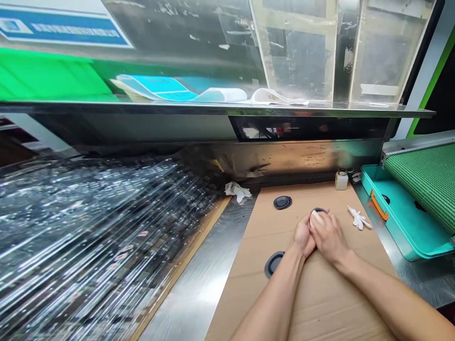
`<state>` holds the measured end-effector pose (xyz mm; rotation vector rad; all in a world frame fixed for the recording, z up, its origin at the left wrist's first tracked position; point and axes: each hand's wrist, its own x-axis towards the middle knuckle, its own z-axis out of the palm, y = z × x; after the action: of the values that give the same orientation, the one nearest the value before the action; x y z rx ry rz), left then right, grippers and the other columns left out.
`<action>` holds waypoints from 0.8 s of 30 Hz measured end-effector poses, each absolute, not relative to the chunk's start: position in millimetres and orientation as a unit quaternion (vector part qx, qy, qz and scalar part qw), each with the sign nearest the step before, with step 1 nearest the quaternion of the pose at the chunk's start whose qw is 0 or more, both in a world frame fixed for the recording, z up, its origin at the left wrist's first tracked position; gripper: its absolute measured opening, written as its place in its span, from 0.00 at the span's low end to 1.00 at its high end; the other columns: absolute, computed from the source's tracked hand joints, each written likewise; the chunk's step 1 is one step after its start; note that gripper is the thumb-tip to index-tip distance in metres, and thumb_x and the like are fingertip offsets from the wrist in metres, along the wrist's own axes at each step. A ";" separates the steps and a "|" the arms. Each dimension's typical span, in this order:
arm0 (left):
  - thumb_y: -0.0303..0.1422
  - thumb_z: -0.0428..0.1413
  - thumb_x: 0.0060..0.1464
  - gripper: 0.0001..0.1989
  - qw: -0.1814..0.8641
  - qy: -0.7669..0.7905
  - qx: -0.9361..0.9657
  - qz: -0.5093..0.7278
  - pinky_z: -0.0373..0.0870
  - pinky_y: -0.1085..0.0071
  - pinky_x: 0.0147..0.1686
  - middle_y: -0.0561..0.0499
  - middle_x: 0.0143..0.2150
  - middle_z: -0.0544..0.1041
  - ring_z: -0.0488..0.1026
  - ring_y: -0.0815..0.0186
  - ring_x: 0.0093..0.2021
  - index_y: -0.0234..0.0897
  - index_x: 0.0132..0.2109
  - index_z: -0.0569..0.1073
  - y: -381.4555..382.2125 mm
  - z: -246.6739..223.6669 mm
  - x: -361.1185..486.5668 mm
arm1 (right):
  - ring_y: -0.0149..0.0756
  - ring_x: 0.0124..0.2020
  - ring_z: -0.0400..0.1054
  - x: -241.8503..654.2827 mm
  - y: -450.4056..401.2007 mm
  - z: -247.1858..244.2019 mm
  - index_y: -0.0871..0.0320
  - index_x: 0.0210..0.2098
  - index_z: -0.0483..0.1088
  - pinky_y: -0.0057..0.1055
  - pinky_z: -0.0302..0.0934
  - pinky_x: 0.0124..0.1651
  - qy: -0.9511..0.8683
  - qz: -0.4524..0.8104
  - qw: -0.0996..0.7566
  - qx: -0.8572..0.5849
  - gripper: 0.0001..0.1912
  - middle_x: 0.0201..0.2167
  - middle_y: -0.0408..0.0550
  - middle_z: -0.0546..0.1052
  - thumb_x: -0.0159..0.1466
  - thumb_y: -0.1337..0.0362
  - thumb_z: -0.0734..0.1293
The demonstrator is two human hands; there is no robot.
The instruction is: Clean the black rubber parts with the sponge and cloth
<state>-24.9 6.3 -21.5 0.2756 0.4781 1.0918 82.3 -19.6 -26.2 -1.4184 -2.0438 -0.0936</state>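
Left, on the cardboard (245, 265), one black disc (282, 202) lies far and another (274, 264) near. Your left hand (304, 235) cups a dark piece (319, 210); your right fingers curl over it, your right hand (327, 236) pressing white cloth (316, 218) there. Right of them lies a crumpled wipe (359, 218).

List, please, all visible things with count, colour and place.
Round parts: three, dark grey, two on cardboard, one in hands.
White piece: one, right fingers.
Scraps: three, white, beside and on cardboard.
Bottle: one, white, cardboard's far edge.
Cardboard: one, brown, on silver table.
Tray: one, teal, right, dark pieces inside.
Belt: one, green, above tray.
Plastic-covered pile: one, shiny, left.
Papers: several, blue and white, shelf.
Green sheet: one, upper left.
Sign: one, blue-white, upper left.
Panel: one, black, below shelf.
Left hand, right hand: bare, together.
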 end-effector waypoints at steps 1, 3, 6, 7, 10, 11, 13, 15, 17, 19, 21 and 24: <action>0.33 0.46 0.66 0.16 0.815 0.226 0.124 0.518 0.74 0.61 0.56 0.38 0.48 0.80 0.78 0.58 0.51 0.31 0.44 0.78 6.6 -21.3 -24.9 | 0.49 0.53 0.61 86.3 -16.8 -24.4 0.55 0.62 0.69 0.47 0.61 0.56 -0.768 -0.032 0.322 -0.553 0.21 0.59 0.58 0.70 0.72 0.60 0.58; 0.32 0.46 0.66 0.15 0.802 0.235 0.109 0.538 0.76 0.60 0.54 0.40 0.46 0.81 0.78 0.59 0.49 0.32 0.42 0.77 7.8 -21.0 -24.5 | 0.49 0.53 0.63 97.0 -10.3 -20.1 0.55 0.61 0.70 0.46 0.61 0.56 -0.736 -0.010 0.332 -0.589 0.20 0.56 0.58 0.71 0.71 0.60 0.60; 0.32 0.45 0.67 0.16 0.791 0.241 0.096 0.554 0.77 0.60 0.51 0.41 0.43 0.81 0.78 0.60 0.47 0.33 0.41 0.77 10.0 -21.1 -23.4 | 0.47 0.53 0.66 112.4 -5.4 -14.3 0.59 0.61 0.66 0.44 0.62 0.56 -0.697 0.049 0.369 -0.613 0.25 0.53 0.59 0.72 0.66 0.57 0.67; 0.32 0.44 0.67 0.17 0.789 0.242 0.096 0.557 0.77 0.61 0.50 0.41 0.44 0.81 0.78 0.60 0.48 0.33 0.41 0.77 10.4 -21.2 -23.1 | 0.47 0.53 0.67 115.7 -6.1 -12.4 0.60 0.60 0.66 0.43 0.62 0.56 -0.688 0.069 0.382 -0.613 0.28 0.52 0.59 0.72 0.63 0.57 0.70; 0.33 0.43 0.68 0.18 0.784 0.247 0.106 0.559 0.77 0.63 0.48 0.40 0.44 0.81 0.78 0.59 0.48 0.32 0.42 0.77 9.6 -20.8 -22.7 | 0.45 0.49 0.70 121.0 -11.7 -5.5 0.58 0.51 0.70 0.40 0.63 0.52 -0.676 0.148 0.398 -0.602 0.24 0.47 0.53 0.76 0.57 0.56 0.74; 0.34 0.43 0.69 0.18 0.785 0.246 0.109 0.558 0.77 0.63 0.48 0.40 0.44 0.81 0.78 0.60 0.47 0.32 0.42 0.77 8.7 -20.5 -22.7 | 0.44 0.47 0.71 122.0 -13.6 -2.9 0.56 0.48 0.71 0.38 0.64 0.50 -0.681 0.185 0.390 -0.591 0.21 0.44 0.50 0.78 0.57 0.56 0.73; 0.35 0.44 0.69 0.18 0.791 0.236 0.117 0.552 0.77 0.63 0.50 0.40 0.45 0.80 0.79 0.60 0.47 0.31 0.45 0.76 6.2 -19.7 -22.5 | 0.41 0.41 0.72 123.7 -15.7 2.0 0.54 0.45 0.73 0.35 0.63 0.46 -0.694 0.246 0.369 -0.567 0.16 0.40 0.45 0.79 0.59 0.56 0.72; 0.36 0.44 0.69 0.18 0.796 0.229 0.134 0.544 0.75 0.62 0.52 0.39 0.47 0.80 0.78 0.59 0.49 0.31 0.48 0.76 3.7 -19.0 -21.2 | 0.38 0.39 0.72 124.5 -15.4 4.9 0.54 0.43 0.73 0.33 0.62 0.43 -0.695 0.277 0.370 -0.550 0.14 0.38 0.44 0.79 0.61 0.55 0.70; 0.36 0.46 0.69 0.17 0.791 0.236 0.160 0.541 0.74 0.62 0.54 0.39 0.48 0.80 0.78 0.59 0.51 0.32 0.51 0.75 2.0 -18.7 -18.8 | 0.37 0.36 0.71 122.8 -13.2 4.7 0.55 0.42 0.73 0.31 0.62 0.40 -0.675 0.300 0.395 -0.546 0.14 0.36 0.44 0.79 0.61 0.53 0.69; 0.36 0.46 0.69 0.16 0.785 0.244 0.182 0.539 0.73 0.61 0.56 0.39 0.49 0.80 0.77 0.58 0.52 0.31 0.52 0.75 1.1 -18.7 -16.4 | 0.35 0.32 0.70 118.4 -10.3 1.4 0.57 0.40 0.73 0.29 0.61 0.36 -0.639 0.346 0.427 -0.539 0.16 0.32 0.43 0.78 0.61 0.51 0.69; 0.36 0.46 0.69 0.16 0.783 0.251 0.185 0.539 0.72 0.60 0.57 0.39 0.48 0.80 0.77 0.57 0.53 0.31 0.51 0.75 0.4 -18.6 -15.3 | 0.33 0.29 0.68 114.2 -8.0 -3.5 0.58 0.40 0.72 0.27 0.59 0.32 -0.611 0.400 0.443 -0.520 0.18 0.28 0.43 0.76 0.59 0.50 0.70; 0.38 0.45 0.70 0.19 0.790 0.264 0.177 0.524 0.73 0.57 0.57 0.39 0.47 0.81 0.78 0.55 0.52 0.31 0.48 0.76 -1.4 -17.2 -16.6 | 0.31 0.26 0.67 114.8 -7.6 -7.4 0.58 0.38 0.72 0.26 0.57 0.29 -0.616 0.458 0.403 -0.498 0.18 0.26 0.42 0.75 0.58 0.49 0.70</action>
<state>-16.6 -1.4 -17.2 0.3810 0.5689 1.1279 114.8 -7.6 -7.4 -1.2585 -1.5552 1.1579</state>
